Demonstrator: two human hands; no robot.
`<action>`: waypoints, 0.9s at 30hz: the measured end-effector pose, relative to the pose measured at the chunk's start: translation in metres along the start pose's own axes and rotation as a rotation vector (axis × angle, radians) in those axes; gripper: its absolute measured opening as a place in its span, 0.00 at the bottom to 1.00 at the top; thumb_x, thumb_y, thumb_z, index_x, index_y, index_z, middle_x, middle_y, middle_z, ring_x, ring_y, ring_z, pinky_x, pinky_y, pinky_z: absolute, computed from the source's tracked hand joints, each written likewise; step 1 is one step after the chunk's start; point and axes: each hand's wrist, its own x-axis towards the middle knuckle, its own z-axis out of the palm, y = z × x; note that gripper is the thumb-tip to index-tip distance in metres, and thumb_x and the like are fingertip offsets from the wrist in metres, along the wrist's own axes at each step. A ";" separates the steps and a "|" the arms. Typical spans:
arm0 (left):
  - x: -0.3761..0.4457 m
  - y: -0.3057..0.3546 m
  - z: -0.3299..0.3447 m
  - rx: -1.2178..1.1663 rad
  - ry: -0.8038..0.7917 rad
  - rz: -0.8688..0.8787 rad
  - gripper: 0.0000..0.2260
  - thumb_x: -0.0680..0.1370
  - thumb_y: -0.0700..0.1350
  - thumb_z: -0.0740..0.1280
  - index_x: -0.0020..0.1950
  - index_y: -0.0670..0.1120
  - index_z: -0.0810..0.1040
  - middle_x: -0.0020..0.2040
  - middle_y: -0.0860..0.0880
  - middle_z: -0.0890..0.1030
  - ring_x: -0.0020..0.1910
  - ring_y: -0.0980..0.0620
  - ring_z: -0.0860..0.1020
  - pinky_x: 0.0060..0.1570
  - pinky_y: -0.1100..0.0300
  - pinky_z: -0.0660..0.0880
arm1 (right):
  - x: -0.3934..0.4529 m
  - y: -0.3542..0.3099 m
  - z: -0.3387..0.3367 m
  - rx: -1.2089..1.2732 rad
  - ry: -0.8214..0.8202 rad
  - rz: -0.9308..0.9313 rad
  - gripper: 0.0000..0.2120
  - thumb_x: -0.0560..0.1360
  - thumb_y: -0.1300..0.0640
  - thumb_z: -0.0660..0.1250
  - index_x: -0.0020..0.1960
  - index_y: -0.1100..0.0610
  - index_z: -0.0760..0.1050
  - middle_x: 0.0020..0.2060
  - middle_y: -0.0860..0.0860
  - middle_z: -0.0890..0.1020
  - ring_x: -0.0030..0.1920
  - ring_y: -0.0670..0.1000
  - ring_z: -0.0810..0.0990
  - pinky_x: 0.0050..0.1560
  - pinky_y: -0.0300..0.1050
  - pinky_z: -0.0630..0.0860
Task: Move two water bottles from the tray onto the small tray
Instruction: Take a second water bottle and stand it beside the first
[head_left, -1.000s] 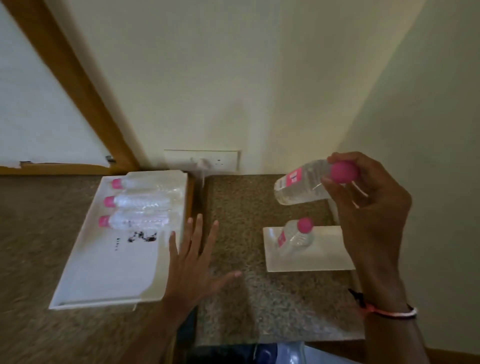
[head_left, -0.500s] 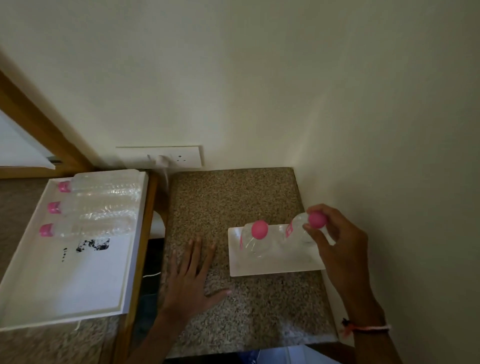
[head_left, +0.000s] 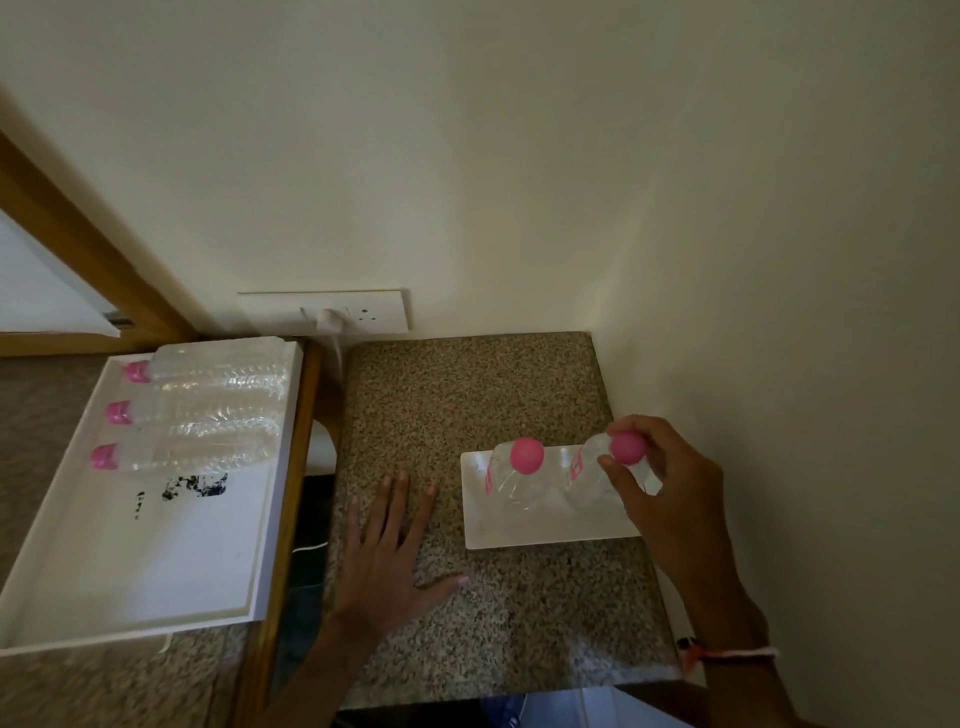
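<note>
Granite-topped counter (head_left: 467, 623) fills the foreground, where a person's left hand (head_left: 387, 561) lies flat with fingers spread wide, holding nothing, just left of the small tray (head_left: 545, 535). To its right, the right hand (head_left: 670, 493) pinches the pink cap (head_left: 627, 448) of the second bottle (head_left: 589, 480) between thumb and fingertips, with the bottle upright at the small tray's right end. The first bottle (head_left: 514, 478) stands upright beside it, nearer the left hand, the two close together but whether touching is hard to tell. Judged from this, the task is nearly done and only the release is left. To finish well, the base should sit fully flat inside the small tray before the fingers open, and the hand should lift straight up, since a sideways pull on the cap could tip this light bottle into its neighbour. The side wall (head_left: 779, 312) stands close beyond the right hand, leaving little room on that side. Farther left of the left hand, across a dark gap, the large tray (head_left: 156, 571) carries three more bottles (head_left: 208, 410) lying on their sides, caps pointing away from the hands, well apart from the work. Beyond both hands, a socket plate (head_left: 363, 312) with a plug (head_left: 330, 319) sits on the back wall.
</note>
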 end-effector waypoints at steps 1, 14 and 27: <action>0.000 0.000 -0.001 -0.004 -0.003 0.001 0.49 0.69 0.80 0.55 0.81 0.51 0.56 0.83 0.41 0.55 0.82 0.39 0.53 0.77 0.31 0.54 | 0.000 -0.001 -0.001 -0.008 -0.007 0.003 0.16 0.69 0.63 0.76 0.55 0.57 0.79 0.49 0.50 0.83 0.51 0.53 0.82 0.56 0.55 0.81; 0.012 0.009 -0.033 -0.155 0.300 -0.001 0.19 0.78 0.47 0.64 0.68 0.42 0.74 0.62 0.38 0.78 0.58 0.39 0.79 0.53 0.45 0.81 | -0.039 0.009 -0.001 -0.026 0.226 0.108 0.22 0.80 0.44 0.53 0.66 0.54 0.74 0.56 0.44 0.76 0.56 0.38 0.72 0.57 0.21 0.62; 0.087 0.044 -0.069 -0.769 -0.098 -0.286 0.18 0.81 0.44 0.62 0.71 0.46 0.70 0.39 0.47 0.82 0.41 0.48 0.83 0.47 0.46 0.83 | -0.070 0.072 0.040 0.063 -0.125 0.877 0.20 0.82 0.50 0.58 0.40 0.64 0.76 0.34 0.62 0.84 0.35 0.61 0.85 0.42 0.59 0.84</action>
